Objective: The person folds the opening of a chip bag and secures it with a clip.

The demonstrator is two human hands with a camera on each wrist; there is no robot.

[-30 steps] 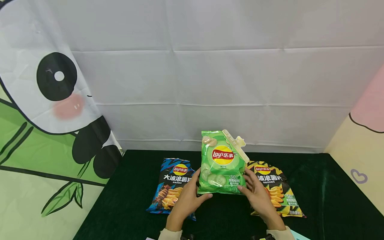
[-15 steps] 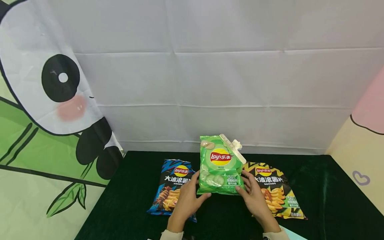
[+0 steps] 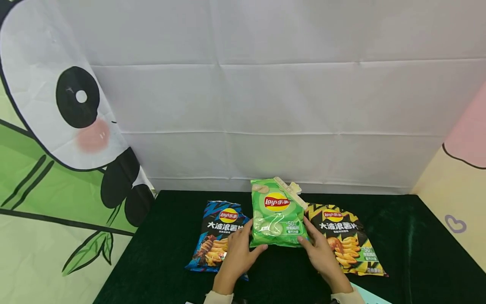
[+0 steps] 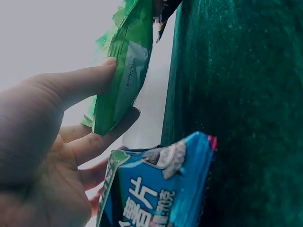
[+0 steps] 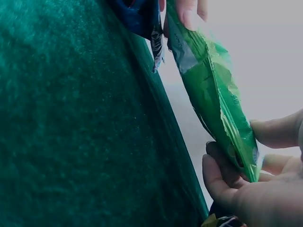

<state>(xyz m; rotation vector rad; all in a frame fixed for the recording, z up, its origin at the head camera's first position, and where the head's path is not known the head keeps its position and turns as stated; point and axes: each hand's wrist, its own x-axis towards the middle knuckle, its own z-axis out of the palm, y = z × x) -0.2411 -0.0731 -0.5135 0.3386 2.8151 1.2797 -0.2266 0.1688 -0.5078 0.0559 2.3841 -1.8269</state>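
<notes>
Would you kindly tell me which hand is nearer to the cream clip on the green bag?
Right: the right hand grips the green bag below the clip, on the same side, while the left hand grips the bag's opposite side, farther away.

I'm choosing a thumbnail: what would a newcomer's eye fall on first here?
Probably the bright green chip bag, held low in the head view by the fingers of the left hand and right hand, a pale clip across its upper right corner. Next, likely, the blue-and-black bag to its left and the yellow-and-black bag to its right. The large cartoon face at far left also stands out.
</notes>
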